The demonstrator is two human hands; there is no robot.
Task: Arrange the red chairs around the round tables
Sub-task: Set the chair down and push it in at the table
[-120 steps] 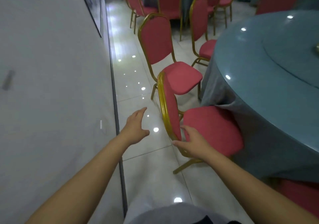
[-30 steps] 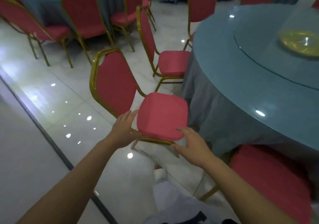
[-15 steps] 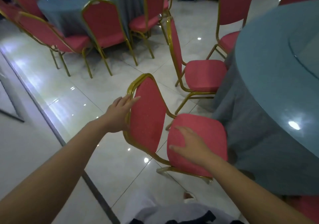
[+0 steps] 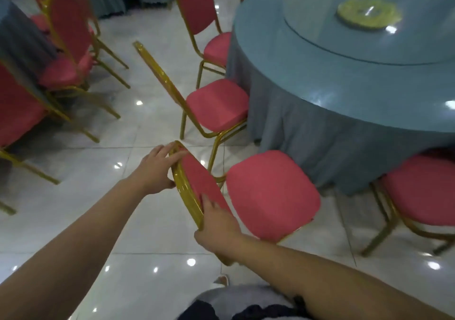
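Here, red chair (image 4: 270, 194) between left hand (image 4: 155, 172), right hand (image 4: 218, 223)

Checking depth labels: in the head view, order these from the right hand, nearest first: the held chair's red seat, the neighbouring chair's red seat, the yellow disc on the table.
1. Held gold-framed chair's red padded seat, just beside the right hand.
2. Neighbouring chair's red padded seat, ahead by the tablecloth.
3. Yellow round disc, far right, mid-table.
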